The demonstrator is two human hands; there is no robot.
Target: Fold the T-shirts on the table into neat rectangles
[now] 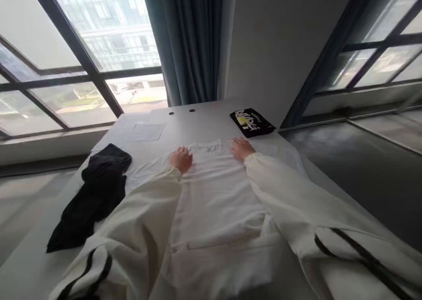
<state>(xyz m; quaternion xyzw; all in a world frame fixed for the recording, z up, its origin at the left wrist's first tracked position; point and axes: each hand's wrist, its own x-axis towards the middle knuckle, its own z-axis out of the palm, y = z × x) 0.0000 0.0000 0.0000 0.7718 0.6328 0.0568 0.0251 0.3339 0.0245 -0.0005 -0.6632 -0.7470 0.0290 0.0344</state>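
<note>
A white T-shirt (216, 181) lies spread on the white table, its neckline at the far end and its lower part turned up in a fold near me. On its left shoulder rests my left hand (180, 159), fingers slightly bent over the cloth. My right hand (242, 149) lies on the opposite shoulder with its fingers apart, pressing on the fabric. Both hands look open, though the fingertips are small in view. The shirt's right sleeve is partly hidden by my forearm.
Black folded clothing (95, 194) lies along the table's left side. A black packet with white and yellow print (252, 122) sits at the far right corner. A sheet of paper (146, 132) lies at the back left. Beyond the table (178, 126) hangs a dark blue curtain (194, 45).
</note>
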